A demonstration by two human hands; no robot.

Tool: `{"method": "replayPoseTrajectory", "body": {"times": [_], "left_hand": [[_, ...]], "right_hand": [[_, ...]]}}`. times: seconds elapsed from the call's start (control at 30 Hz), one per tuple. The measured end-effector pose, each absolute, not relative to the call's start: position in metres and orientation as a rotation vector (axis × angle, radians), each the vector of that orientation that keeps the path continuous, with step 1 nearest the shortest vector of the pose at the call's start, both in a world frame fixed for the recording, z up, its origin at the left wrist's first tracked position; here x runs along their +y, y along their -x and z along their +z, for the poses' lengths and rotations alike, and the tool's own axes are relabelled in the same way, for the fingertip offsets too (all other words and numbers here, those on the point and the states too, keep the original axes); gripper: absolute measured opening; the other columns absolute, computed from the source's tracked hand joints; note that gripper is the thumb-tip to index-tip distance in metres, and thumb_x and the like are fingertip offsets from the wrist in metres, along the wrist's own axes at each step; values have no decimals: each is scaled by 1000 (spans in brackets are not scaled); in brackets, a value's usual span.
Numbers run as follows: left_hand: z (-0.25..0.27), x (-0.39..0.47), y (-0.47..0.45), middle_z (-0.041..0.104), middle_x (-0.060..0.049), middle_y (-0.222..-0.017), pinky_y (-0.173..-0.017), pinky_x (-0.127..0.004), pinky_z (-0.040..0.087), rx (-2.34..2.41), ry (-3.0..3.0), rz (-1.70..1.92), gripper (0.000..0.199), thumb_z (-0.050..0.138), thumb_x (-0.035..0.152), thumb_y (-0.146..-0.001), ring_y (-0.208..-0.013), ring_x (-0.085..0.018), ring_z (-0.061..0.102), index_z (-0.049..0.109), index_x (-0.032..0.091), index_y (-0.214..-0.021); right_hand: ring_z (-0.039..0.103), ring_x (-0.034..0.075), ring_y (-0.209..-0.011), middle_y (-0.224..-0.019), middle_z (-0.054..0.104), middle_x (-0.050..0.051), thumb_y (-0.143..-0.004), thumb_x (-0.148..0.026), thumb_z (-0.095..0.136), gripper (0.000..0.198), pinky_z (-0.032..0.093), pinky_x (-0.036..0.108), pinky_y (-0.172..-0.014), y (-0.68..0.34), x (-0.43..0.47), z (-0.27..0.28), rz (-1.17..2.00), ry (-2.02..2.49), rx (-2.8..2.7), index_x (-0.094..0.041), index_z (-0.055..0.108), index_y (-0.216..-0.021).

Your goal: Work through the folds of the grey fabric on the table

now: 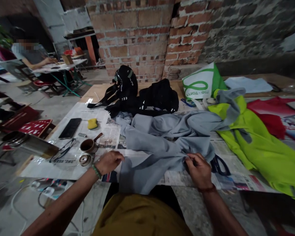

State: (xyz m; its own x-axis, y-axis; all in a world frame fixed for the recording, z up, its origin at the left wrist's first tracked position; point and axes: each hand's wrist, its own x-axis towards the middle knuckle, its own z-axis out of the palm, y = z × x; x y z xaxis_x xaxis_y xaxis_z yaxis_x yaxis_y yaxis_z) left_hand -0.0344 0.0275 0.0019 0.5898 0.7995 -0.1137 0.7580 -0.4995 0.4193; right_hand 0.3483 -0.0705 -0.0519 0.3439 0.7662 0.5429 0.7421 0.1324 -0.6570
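A grey garment [159, 149] lies crumpled over the newspaper-covered table, its near part hanging down over the front edge toward my lap. My right hand [199, 168] pinches a fold of this cloth between thumb and fingers. At the cloth's left edge, my left hand [110, 162] has its fingers curled together; whatever is between them is too small to make out. Just right of my right hand lie dark-handled scissors [220, 165], partly beneath the cloth. A round metal lid [85, 160] sits beside my left wrist, with a brown cup [88, 146] behind it.
On the left are a phone [70, 128], a yellow sponge [92, 123] and a metal flask [30, 144] lying down. Behind the cloth sit a black bag [125, 82] and a white-green bag [203, 82]. A neon-yellow garment [258, 144] covers the right. Another person sits far left.
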Motion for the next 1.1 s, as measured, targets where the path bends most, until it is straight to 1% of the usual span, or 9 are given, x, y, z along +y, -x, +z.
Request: {"method": "replayPoseTrajectory", "body": {"times": [0.17, 0.27, 0.33, 0.5, 0.57, 0.63, 0.77, 1.0, 1.1], "left_hand": [[4, 52, 17, 69, -11, -102, -82, -33, 50, 1647, -2389, 382, 30, 48, 22, -87, -88, -21, 66, 64, 17, -111], [-3, 56, 4, 68, -12, -110, -76, -32, 51, 1597, -2304, 426, 50, 55, 34, -85, -81, -21, 67, 50, 16, -131], [-9, 57, -3, 68, -12, -111, -72, -30, 49, 1618, -2241, 458, 53, 53, 36, -86, -77, -19, 66, 45, 17, -135], [-21, 69, -17, 69, -3, -81, -62, -24, 44, 1635, -1885, 657, 42, 55, 39, -83, -67, -16, 62, 54, 20, -121], [-22, 74, -22, 63, 2, -68, -61, -23, 43, 1536, -1728, 788, 44, 62, 34, -73, -62, -14, 58, 57, 19, -114], [-15, 77, -25, 55, 6, -61, -56, -22, 40, 1443, -1542, 916, 49, 65, 30, -65, -56, -11, 52, 58, 17, -111], [25, 78, -29, 53, 6, -66, -51, -19, 36, 1210, -1238, 1090, 54, 70, 29, -60, -54, -7, 47, 60, 15, -111], [111, 67, -39, 66, -1, -78, -58, -20, 49, 878, -1017, 1196, 23, 74, 21, -65, -67, -11, 59, 67, 14, -86], [111, 51, -29, 68, -2, -78, -57, -20, 51, 871, -936, 1168, 20, 74, 17, -67, -66, -11, 61, 69, 14, -86]], "right_hand": [[57, 14, -61, -67, 58, 0, -82, -31, 57, 15, 48, 27, -61, -345, -71, -52, 26, 1607, -1395, -20, 67, -81], [60, 16, -67, -75, 60, 3, -84, -27, 52, 19, 50, 28, -63, -345, -76, -47, 6, 1593, -1423, -20, 69, -90], [61, 17, -71, -80, 61, 5, -85, -25, 49, 24, 51, 30, -65, -345, -82, -39, -52, 1599, -1407, -20, 69, -97], [61, 20, -81, -87, 63, 7, -87, -18, 53, 26, 50, 33, -73, -314, -100, -10, -189, 1429, -1632, -23, 63, -110], [59, 20, -84, -89, 64, 7, -87, -18, 55, 28, 49, 33, -75, -286, -104, -8, -66, 1271, -1920, -20, 60, -114], [58, 22, -85, -92, 66, 8, -84, -31, 62, 33, 47, 39, -81, -256, -104, -14, 124, 1219, -2232, -17, 59, -113], [59, 25, -89, -96, 65, 12, -84, -36, 64, 39, 44, 42, -85, -212, -84, -30, 277, 1398, -2553, -12, 60, -115], [55, 31, -108, -117, 59, 19, -89, -36, 58, 51, 42, 46, -93, -193, -4, -24, 169, 1817, -2324, -9, 50, -131], [56, 27, -103, -108, 62, 17, -90, -28, 54, 38, 43, 42, -90, -191, -9, -23, 139, 1659, -2339, -9, 56, -123]]}}
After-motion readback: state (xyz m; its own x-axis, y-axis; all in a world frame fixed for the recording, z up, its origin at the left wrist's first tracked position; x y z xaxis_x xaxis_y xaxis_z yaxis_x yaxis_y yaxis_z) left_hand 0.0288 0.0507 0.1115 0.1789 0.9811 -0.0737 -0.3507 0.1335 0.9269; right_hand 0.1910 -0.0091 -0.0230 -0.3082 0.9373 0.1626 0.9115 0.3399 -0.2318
